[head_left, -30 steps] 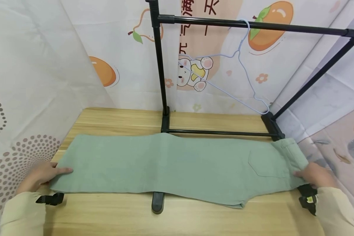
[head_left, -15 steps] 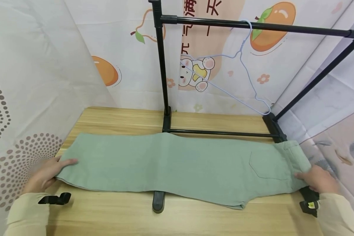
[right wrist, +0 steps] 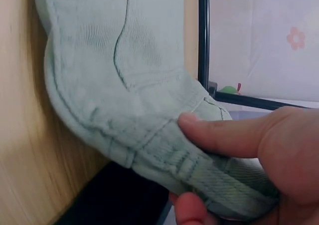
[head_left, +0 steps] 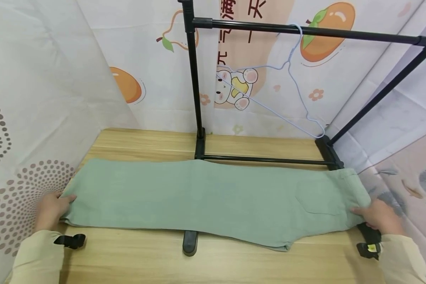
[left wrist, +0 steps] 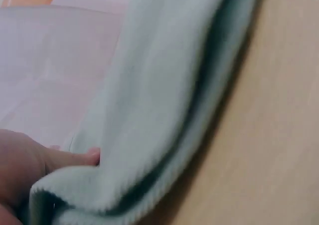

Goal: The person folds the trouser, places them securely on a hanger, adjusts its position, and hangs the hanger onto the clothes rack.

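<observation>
Green trousers [head_left: 213, 197], folded lengthwise, lie stretched across the table with the waistband at the right and the leg hems at the left. My left hand [head_left: 52, 209] pinches the hem end, thumb on top; in the left wrist view the hem layers [left wrist: 144, 185] curl up beside the thumb. My right hand [head_left: 381, 216] grips the waistband [right wrist: 169, 150], its thumb above and a fingertip showing below in the right wrist view. A stitched back pocket [head_left: 317, 197] faces up near the waist.
A black rack [head_left: 195, 79] stands behind and partly under the trousers, one foot [head_left: 189, 242] poking out in front. From its top bar [head_left: 255, 27] hangs a light blue wire hanger [head_left: 290, 59]. Printed curtains surround the wooden table [head_left: 135, 260].
My left hand first moved up with the hem, then left and down again, drawing the trousers slightly leftward. My right hand keeps its grip on the waistband and has shifted slightly.
</observation>
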The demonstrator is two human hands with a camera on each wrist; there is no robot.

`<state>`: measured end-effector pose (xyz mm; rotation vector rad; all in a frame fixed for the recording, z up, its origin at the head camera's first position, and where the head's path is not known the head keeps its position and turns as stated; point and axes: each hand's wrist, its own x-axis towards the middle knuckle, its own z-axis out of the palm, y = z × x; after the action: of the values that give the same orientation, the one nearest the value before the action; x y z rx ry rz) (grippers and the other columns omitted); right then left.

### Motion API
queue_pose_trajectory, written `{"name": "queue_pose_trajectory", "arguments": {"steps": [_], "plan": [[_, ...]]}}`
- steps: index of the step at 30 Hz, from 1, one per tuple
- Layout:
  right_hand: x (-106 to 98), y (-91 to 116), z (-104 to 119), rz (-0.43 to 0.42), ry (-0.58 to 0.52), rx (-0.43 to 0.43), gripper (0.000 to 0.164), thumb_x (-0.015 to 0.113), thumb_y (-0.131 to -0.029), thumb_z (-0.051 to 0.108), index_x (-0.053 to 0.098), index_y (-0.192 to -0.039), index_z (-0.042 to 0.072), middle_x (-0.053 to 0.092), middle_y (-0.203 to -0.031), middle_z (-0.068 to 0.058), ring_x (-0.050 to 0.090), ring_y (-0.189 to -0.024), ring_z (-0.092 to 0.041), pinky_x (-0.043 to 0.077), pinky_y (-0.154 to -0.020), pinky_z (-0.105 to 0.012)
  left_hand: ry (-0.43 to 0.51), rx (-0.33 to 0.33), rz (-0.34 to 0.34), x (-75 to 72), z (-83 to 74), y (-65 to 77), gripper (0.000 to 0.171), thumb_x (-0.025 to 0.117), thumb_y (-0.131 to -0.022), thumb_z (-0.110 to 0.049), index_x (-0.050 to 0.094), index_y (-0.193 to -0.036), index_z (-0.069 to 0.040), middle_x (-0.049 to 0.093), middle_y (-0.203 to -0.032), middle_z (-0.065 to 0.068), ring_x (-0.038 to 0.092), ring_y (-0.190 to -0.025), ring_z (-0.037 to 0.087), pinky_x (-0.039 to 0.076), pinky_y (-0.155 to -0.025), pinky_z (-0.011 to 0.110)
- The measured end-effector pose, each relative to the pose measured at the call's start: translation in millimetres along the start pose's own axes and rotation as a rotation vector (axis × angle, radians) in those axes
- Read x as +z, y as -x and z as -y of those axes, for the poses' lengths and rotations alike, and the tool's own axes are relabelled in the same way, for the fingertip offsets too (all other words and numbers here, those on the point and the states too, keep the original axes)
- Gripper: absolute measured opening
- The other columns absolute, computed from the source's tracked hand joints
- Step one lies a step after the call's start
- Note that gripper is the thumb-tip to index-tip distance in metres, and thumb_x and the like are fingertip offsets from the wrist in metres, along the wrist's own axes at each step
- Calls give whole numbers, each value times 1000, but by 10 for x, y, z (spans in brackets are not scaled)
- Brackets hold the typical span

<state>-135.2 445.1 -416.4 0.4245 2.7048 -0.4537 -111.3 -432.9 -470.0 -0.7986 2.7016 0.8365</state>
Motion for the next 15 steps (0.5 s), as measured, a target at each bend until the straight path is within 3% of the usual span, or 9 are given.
{"name": "queue_pose_trajectory", "arguments": {"steps": [4, 6, 8, 11, 15], "plan": [[57, 0, 20, 6, -33, -37, 63, 63, -89, 46, 46, -96, -14, 54, -59, -6, 55, -54, -19, 43, -51, -33, -64, -8, -63, -11, -9, 12, 64, 51, -100, -27, 33, -134, 24, 33, -134, 47, 43, -112, 59, 42, -92, 61], [70, -8, 13, 13, -36, -39, 68, 62, -91, 47, 44, -101, -18, 55, -62, -9, 57, -55, -20, 46, -51, -33, -115, 36, -79, -22, 10, 6, 52, 55, -97, -26, 51, -123, 19, 50, -115, 44, 50, -96, 56, 47, -81, 57], [68, -24, -3, -7, -14, -42, 72, 58, -92, 50, 45, -100, -20, 57, -65, -15, 59, -58, -24, 48, -52, -36, -140, 72, -76, -36, 21, 5, 42, 58, -94, -26, 61, -100, 15, 57, -88, 35, 53, -76, 45, 47, -66, 47], [60, -39, -20, -48, 34, -27, 85, 52, -93, 58, 43, -110, -26, 57, -89, -40, 60, -75, -48, 51, -64, -50, -170, 108, -51, -52, 27, 6, 42, 62, -91, -28, 55, -74, 9, 50, -63, 14, 47, -60, 26, 37, -51, 33], [55, -34, 5, -72, 87, 12, 100, 55, -90, 59, 27, -127, -29, 37, -118, -54, 45, -100, -68, 46, -75, -65, -228, 131, -25, -40, -55, 28, 45, 64, -88, -32, 59, -80, 12, 50, -63, 14, 47, -58, 25, 37, -48, 33]]}}
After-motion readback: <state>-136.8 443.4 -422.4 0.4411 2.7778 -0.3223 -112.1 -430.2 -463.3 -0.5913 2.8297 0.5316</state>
